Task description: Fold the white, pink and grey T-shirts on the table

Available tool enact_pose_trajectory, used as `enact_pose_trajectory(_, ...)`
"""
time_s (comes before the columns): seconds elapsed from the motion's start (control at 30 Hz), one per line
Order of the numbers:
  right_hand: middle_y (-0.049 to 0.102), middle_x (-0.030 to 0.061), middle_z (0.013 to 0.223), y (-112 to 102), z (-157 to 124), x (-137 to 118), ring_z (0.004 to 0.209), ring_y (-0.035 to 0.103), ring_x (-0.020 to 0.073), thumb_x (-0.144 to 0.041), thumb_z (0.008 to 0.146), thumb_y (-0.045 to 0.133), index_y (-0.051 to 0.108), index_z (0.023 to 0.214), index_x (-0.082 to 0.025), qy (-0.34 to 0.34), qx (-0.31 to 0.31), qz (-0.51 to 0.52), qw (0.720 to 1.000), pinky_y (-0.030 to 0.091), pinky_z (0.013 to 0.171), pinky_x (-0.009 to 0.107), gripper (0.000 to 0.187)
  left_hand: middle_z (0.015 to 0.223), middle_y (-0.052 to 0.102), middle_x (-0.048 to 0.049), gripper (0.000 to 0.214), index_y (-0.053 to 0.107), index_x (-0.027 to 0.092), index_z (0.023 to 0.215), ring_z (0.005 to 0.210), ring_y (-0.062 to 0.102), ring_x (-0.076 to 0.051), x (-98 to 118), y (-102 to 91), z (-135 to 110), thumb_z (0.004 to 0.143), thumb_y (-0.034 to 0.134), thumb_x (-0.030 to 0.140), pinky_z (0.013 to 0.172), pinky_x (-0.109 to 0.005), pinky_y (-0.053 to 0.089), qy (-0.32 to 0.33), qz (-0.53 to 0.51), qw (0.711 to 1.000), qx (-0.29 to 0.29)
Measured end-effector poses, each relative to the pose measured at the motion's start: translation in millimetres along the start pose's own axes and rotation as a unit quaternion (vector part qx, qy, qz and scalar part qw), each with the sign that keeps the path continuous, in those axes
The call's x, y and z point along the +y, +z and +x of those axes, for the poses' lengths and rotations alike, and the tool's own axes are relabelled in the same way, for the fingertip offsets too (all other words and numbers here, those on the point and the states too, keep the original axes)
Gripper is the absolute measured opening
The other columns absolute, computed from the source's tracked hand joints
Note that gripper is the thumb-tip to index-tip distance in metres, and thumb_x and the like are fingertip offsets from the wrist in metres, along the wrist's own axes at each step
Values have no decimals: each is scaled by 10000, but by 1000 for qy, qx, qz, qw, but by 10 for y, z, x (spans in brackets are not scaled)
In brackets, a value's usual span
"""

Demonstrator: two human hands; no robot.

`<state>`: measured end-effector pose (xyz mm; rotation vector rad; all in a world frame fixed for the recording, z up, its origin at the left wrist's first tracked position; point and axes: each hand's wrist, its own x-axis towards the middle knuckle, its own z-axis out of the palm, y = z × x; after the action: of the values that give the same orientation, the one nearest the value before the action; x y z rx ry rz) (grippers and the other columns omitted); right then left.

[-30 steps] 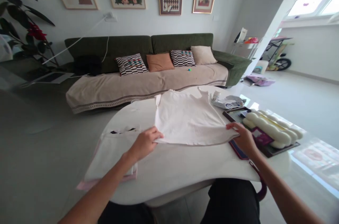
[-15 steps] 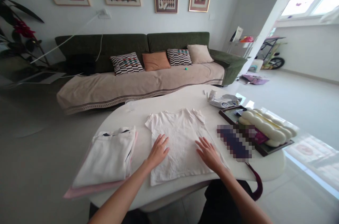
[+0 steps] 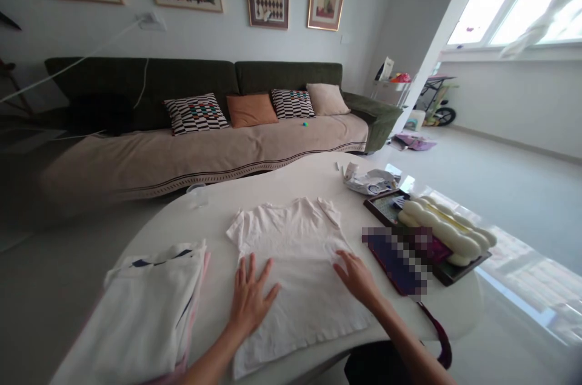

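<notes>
A white short-sleeved T-shirt (image 3: 300,276) lies spread on the white table (image 3: 318,170), its neck toward the sofa and its hem near the table's front edge. My left hand (image 3: 251,295) rests flat on the shirt's left side with fingers spread. On the right side of the shirt lies my right hand (image 3: 357,276), fingers stretched out and palm down; it holds nothing. Left of the shirt sits a folded stack of clothes, a white garment (image 3: 136,306) with dark trim on top and a pink one (image 3: 193,324) beneath.
To the right are a phone-like item (image 3: 395,264) with a dark red strap (image 3: 439,333), a dark tray (image 3: 377,206) carrying a cream puffy case (image 3: 445,230), and a crumpled white packet (image 3: 370,180). A clear cup (image 3: 197,196) stands at the far left edge. Behind is a green sofa (image 3: 291,79).
The view has turned to the right. My left hand has slid toward the shirt's left edge and spread its fingers; my right hand remains on the shirt's right side.
</notes>
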<state>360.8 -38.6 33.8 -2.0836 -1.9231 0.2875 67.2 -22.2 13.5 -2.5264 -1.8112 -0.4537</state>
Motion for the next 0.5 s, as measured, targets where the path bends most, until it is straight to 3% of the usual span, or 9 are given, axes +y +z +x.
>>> enact_pose_trajectory(0.1, 601, 94, 1078, -125, 538, 137, 957, 568, 179, -232, 851, 357, 537, 1131, -158, 16, 25, 11, 999, 412, 812, 264, 341, 1472, 141, -54, 556, 241, 355, 1361, 1324, 145, -306, 17, -9, 14, 844, 377, 508, 1018, -504, 190, 7, 6, 1000, -11)
enact_pose_trajectory(0.27, 586, 117, 1089, -168, 1400, 183, 1026, 522, 199, -215, 825, 394, 545, 1105, -140, 55, 75, 6, 996, 374, 836, 267, 327, 1468, 161, -20, 560, 201, 375, 1364, 1327, 149, -285, 13, -24, 21, 846, 373, 501, 1025, -511, 162, 2, 7, 1000, -25)
enact_pose_trajectory(0.4, 609, 116, 1018, -96, 1784, 147, 988, 524, 216, -255, 777, 461, 530, 1118, -135, 83, 101, -5, 991, 372, 805, 287, 368, 1468, 153, 7, 561, 200, 387, 1360, 1325, 150, -289, 6, -31, 16, 841, 376, 506, 1033, -507, 139, -6, -2, 999, -32)
enact_pose_trajectory(0.5, 635, 88, 874, -41, 1907, 154, 908, 539, 226, -264, 723, 506, 595, 978, -153, 92, 101, -14, 991, 379, 728, 284, 293, 1471, 134, 15, 564, 181, 397, 1361, 1328, 140, -286, 8, -42, 14, 841, 374, 506, 1033, -512, 136, -14, -10, 999, -40)
